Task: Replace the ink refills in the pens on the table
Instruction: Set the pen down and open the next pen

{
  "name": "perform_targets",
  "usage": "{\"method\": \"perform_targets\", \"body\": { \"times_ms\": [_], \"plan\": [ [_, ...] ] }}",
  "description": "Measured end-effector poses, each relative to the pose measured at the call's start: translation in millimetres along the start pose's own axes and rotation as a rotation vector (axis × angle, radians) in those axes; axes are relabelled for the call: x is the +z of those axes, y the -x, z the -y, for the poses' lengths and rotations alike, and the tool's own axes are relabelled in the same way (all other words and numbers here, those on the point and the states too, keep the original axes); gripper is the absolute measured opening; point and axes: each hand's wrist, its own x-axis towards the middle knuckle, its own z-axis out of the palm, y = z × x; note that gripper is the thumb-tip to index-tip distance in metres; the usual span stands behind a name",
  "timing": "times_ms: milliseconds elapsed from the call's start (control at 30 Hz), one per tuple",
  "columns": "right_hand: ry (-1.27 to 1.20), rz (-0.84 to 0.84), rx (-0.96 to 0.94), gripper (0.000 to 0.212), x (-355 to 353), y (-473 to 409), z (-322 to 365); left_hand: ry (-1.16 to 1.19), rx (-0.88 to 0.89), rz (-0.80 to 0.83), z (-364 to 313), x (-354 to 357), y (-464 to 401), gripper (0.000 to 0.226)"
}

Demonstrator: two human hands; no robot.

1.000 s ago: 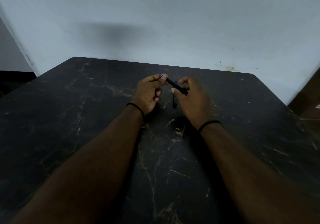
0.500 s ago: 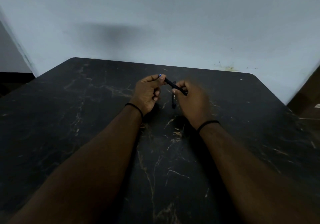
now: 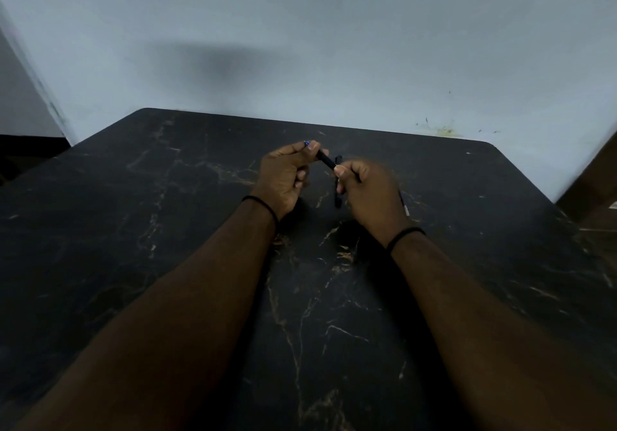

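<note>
A black pen (image 3: 325, 159) with a blue end is held above the table between both hands. My left hand (image 3: 283, 176) pinches its blue end between thumb and fingers. My right hand (image 3: 367, 190) grips the pen's other end in a closed fist. A second black pen (image 3: 338, 193) lies on the dark marble table (image 3: 167, 230) just under and between the hands, partly hidden by the right hand. A thin light-tipped piece (image 3: 404, 206), perhaps a refill, shows at the right hand's outer edge.
The table's far edge (image 3: 334, 126) meets a pale wall. A brown piece of furniture (image 3: 597, 197) stands past the table's right corner. Both forearms stretch across the near half of the table.
Both hands stay on the pen and have shifted only slightly; the right hand is blurred, its fingers moving on the pen's end.
</note>
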Motion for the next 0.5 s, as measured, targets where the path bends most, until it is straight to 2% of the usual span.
{"method": "perform_targets", "body": {
  "times_ms": [333,400,500],
  "plan": [
    [-0.147,0.0,0.063,0.032,-3,4,10,-0.035,0.056,0.041,-6,2,7,0.009],
    [-0.111,-0.027,0.051,0.036,-3,6,12,-0.134,0.122,-0.059,-8,7,10,0.014],
    [0.007,-0.056,0.017,0.033,-3,6,10,-0.386,0.332,-0.331,-12,6,13,0.035]
  ]
}}
